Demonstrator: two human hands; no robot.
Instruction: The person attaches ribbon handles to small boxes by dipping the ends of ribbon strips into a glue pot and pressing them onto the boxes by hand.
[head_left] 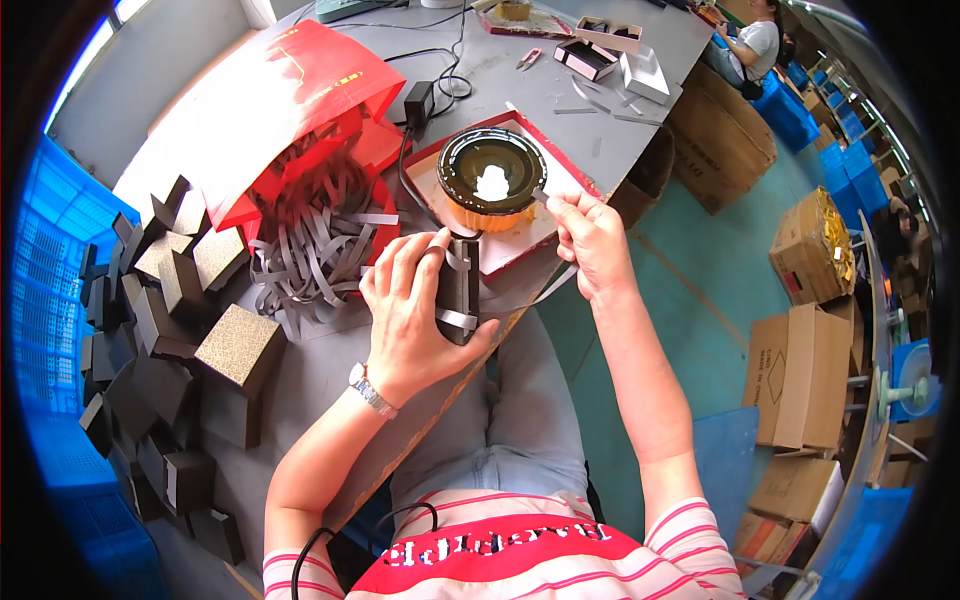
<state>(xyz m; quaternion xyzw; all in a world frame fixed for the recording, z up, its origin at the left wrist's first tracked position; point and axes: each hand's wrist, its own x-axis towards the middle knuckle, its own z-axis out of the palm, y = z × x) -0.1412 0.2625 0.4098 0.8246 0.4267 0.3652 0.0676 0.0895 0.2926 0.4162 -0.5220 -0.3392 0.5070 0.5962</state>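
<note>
My left hand [405, 315] is wrapped around a small dark box [457, 292] at the table's front edge. Pale grey strips lie across the box near its two ends. In my right hand [592, 240], thumb and forefinger pinch a grey ribbon strip [556, 284], whose tail hangs below the hand. The strip's short end is at the right rim of a round pot [445, 170] of dark, shiny liquid with an orange base. That pot stands on a white, red-edged tray [515, 252] just beyond the box.
A red bag [290, 80] lies at the back left, with a heap of grey ribbon strips [315, 240] at its mouth. Dark boxes [240, 350] are piled at left beside a blue crate [60, 290]. Open small boxes [588, 58] and a cable sit behind. Cartons [795, 375] stand right.
</note>
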